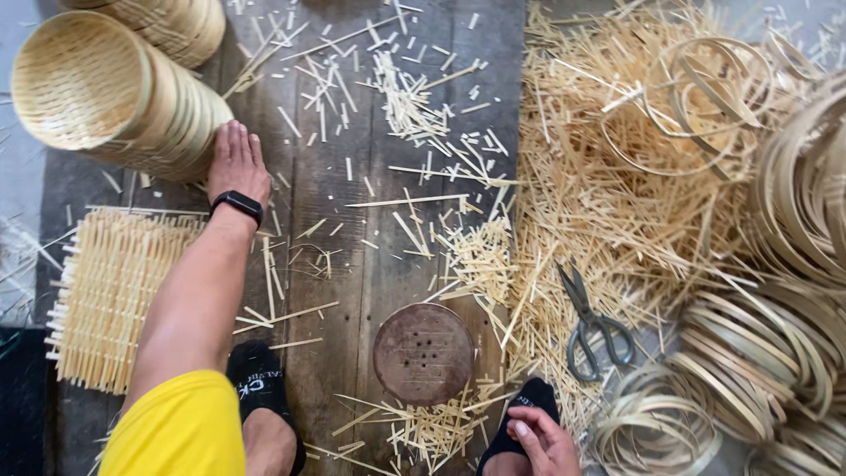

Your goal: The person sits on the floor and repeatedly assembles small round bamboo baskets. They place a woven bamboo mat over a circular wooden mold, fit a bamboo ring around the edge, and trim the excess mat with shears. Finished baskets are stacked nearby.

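The single head camera is looking almost straight down from above the seated person onto the wooden floor [388, 282]. It is sitting close, taking in both hands, the feet and the surrounding bamboo work.

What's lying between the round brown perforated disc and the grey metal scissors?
Head view: loose pale bamboo splinters litter the dark wooden boards between the round brown perforated disc and the grey metal scissors.

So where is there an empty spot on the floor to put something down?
The barest planks lie between the left hand and the round brown disc, with only a few loose sticks. Right of the scissors it is crowded: a deep pile of bamboo slivers and stacked bamboo rings. The woven mat and stacked baskets fill the left side.
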